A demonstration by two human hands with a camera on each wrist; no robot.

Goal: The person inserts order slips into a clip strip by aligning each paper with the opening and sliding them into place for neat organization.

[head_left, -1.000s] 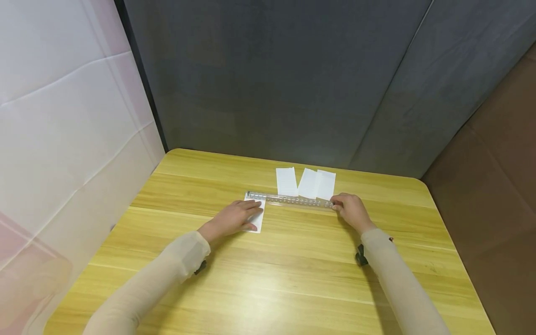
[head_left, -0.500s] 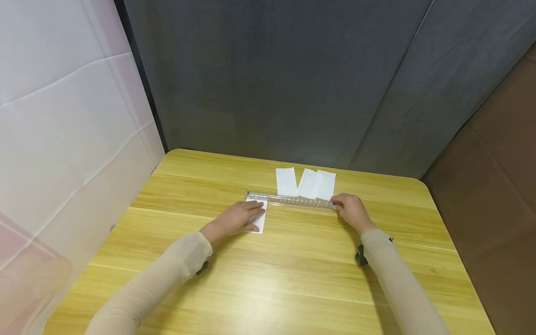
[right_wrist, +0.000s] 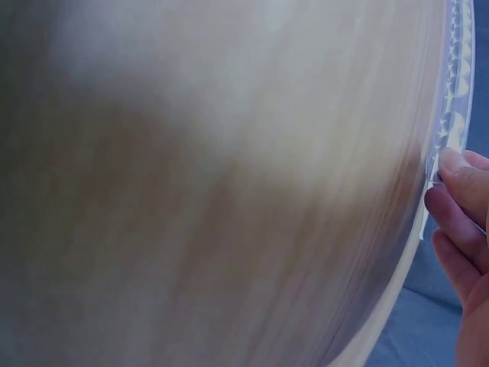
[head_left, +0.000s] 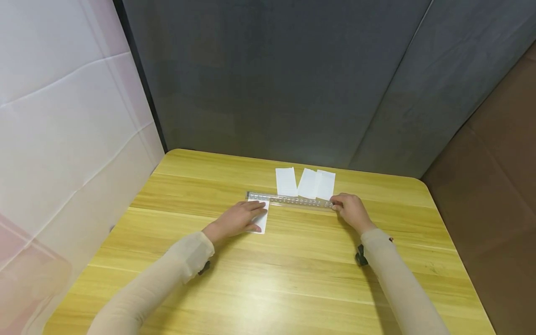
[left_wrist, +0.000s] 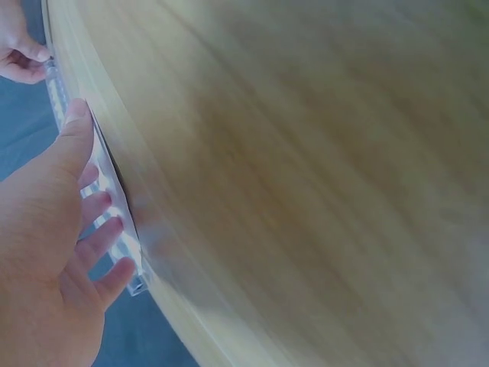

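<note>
A clear plastic ruler (head_left: 289,200) lies crosswise on the wooden table (head_left: 293,270). My left hand (head_left: 240,217) lies flat, fingers straight, pressing a small white paper slip (head_left: 262,224) whose far edge reaches the ruler's left end. My right hand (head_left: 349,209) pinches the ruler's right end with curled fingers. In the left wrist view the left hand (left_wrist: 53,252) has its fingertips at the ruler (left_wrist: 114,229). The right wrist view shows the right hand's fingers (right_wrist: 458,206) pinching the ruler (right_wrist: 457,84).
Three more white paper slips lie just beyond the ruler: one (head_left: 286,181) apart at the left, two (head_left: 309,183) (head_left: 327,185) overlapping. Grey padded walls close off the back, and a white panel stands at the left.
My left hand has slid the paper slip a little to the right along the ruler. The right hand and ruler have stayed put.
</note>
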